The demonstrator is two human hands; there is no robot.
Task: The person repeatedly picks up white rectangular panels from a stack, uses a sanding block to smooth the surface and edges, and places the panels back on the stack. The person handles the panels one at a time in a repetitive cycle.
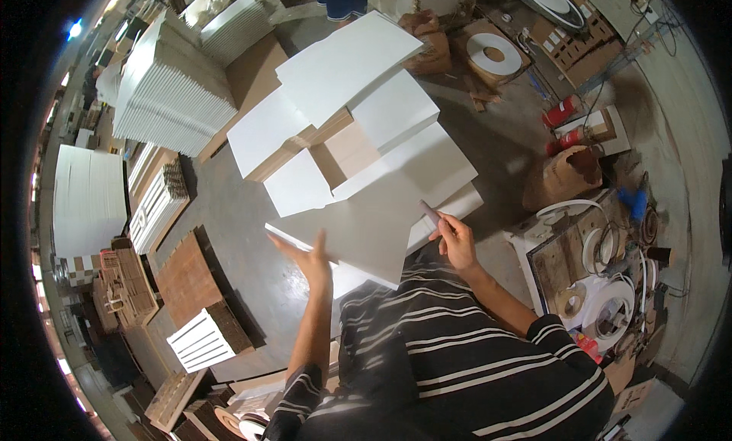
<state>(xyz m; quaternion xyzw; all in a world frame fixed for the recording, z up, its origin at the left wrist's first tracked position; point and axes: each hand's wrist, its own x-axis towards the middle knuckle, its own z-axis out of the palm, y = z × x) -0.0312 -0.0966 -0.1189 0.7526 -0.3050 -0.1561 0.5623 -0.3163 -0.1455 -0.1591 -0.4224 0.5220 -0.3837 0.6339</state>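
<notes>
A white panel [358, 227] lies tilted across a stack of white boards in front of me. My left hand [309, 263] holds its near left edge, with the thumb up against the panel and the fingers spread along the edge. Beyond the panel's right side, my right hand [456, 243] is closed around a short grey-brown bar [430, 210]; its exact kind cannot be made out. The bar points up and away, close to the panel's right edge. Farther off, more white boards [351, 59] are stacked crosswise around a square gap showing bare brown board.
Tall stacks of white panels [171, 90] stand at the far left. A brown board pile [187, 277] and white strips [202, 342] lie on the left floor. On the right are a cluttered workbench [553, 265], a paper sack [564, 178], red cylinders [563, 111] and an edging roll [494, 53]. Another person's legs [341, 0] show at the back.
</notes>
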